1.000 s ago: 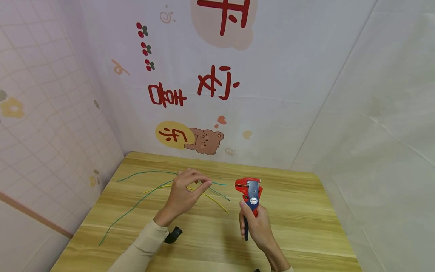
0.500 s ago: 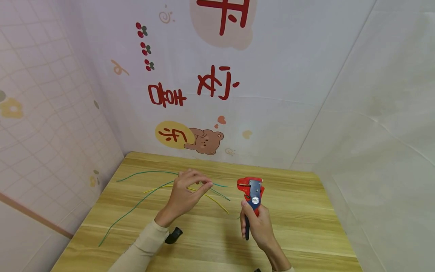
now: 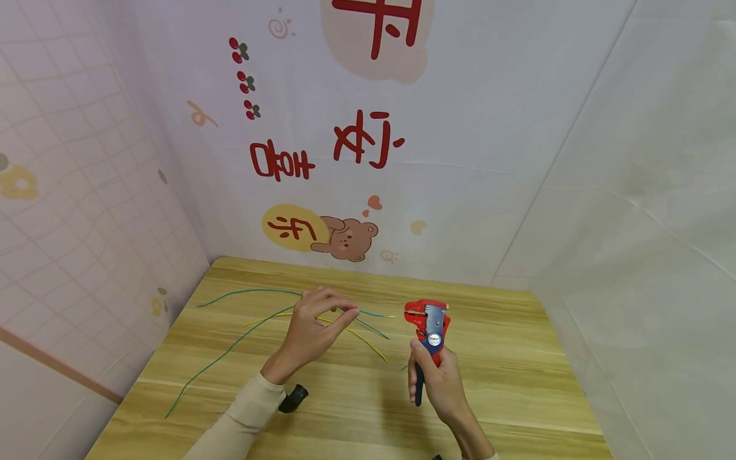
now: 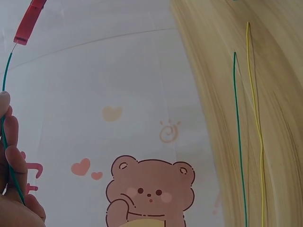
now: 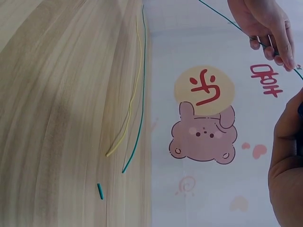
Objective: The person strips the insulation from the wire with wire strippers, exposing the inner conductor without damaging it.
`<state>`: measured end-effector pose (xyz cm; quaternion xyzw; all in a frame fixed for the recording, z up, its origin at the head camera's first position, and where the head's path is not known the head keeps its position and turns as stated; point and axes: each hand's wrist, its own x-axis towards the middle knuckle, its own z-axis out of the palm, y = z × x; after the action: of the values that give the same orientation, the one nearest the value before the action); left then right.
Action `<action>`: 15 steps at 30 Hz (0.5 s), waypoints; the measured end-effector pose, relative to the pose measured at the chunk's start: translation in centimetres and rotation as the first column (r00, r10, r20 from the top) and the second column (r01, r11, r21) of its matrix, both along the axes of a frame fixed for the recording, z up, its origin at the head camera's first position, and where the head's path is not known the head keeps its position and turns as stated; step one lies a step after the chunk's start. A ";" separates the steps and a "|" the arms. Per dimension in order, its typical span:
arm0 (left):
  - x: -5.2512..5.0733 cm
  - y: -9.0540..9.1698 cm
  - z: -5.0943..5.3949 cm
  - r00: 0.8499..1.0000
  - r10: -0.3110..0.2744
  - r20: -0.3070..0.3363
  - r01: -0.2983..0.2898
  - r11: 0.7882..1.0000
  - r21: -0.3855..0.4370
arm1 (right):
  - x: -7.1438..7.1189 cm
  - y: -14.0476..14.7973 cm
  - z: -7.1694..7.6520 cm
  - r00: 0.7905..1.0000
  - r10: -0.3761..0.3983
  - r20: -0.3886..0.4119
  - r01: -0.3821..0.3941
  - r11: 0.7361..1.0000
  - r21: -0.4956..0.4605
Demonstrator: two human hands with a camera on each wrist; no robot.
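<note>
Thumb and fingertips of the left hand point(image 3: 313, 324) pinch a green wire point(image 3: 372, 314); I see its bare end just left of the wire stripper point(image 3: 435, 315) gripped in the right hand point(image 3: 441, 383). Yellow wire point(image 3: 368, 342) lies on the tabletop point(image 3: 517, 383).

Wire stripper point(image 3: 435, 319) right of held wire point(image 3: 372, 314), both above table point(image 3: 517, 383).

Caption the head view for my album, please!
Left grip pinches a bare-tipped green wire; right grip holds a red tool.

The red stripper point(image 3: 434, 322) has moved right — away from the held wire point(image 3: 372, 313).
</note>
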<state>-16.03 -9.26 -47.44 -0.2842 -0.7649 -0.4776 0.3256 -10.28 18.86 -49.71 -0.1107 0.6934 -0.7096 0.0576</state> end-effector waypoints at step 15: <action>-0.1 0.1 -0.9 1.000 -0.007 0.026 0.008 1.000 -0.024 | 0.0 0.4 -0.3 1.000 -0.013 0.005 0.013 1.000 -0.016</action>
<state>-16.10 -9.18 -48.32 -0.2845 -0.7737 -0.4735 0.3103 -10.31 19.29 -49.97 -0.1050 0.6882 -0.7159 0.0537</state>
